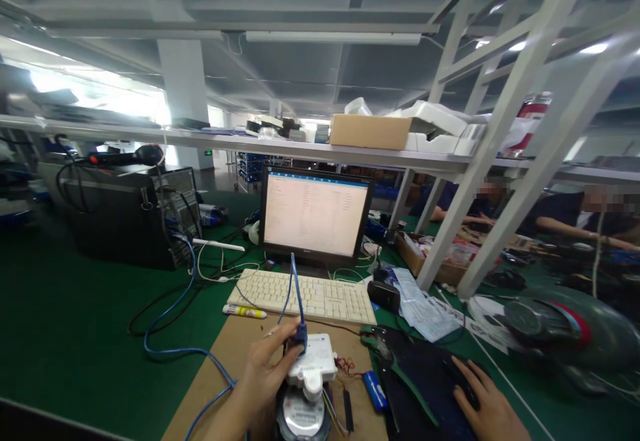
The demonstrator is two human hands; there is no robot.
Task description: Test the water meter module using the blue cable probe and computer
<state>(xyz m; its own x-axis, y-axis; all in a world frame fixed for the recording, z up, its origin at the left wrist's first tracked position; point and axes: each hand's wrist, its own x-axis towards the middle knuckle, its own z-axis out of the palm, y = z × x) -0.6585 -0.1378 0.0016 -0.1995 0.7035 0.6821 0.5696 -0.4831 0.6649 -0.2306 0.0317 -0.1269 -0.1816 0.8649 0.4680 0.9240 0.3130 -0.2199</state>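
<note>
In the head view my left hand (267,367) pinches the blue plug of a blue cable (301,335) at the upper left of a white plastic module (320,357). Whether the plug sits in the module or only against it, I cannot tell. Below the module is a round meter-like device (303,414) with a clear cover. Thin coloured wires run from the module's right side towards a blue battery (375,391). On a black mat at the right, my right hand (485,401) rests over a black computer mouse (463,384), fingers curved on it.
Green-handled pliers (407,381) lie between the battery and the mouse. Behind are a keyboard (305,294), a marker (245,311) and a lit monitor (315,214). A computer case (115,214) stands left. Grey shelf posts (510,127) rise at right; two people sit beyond.
</note>
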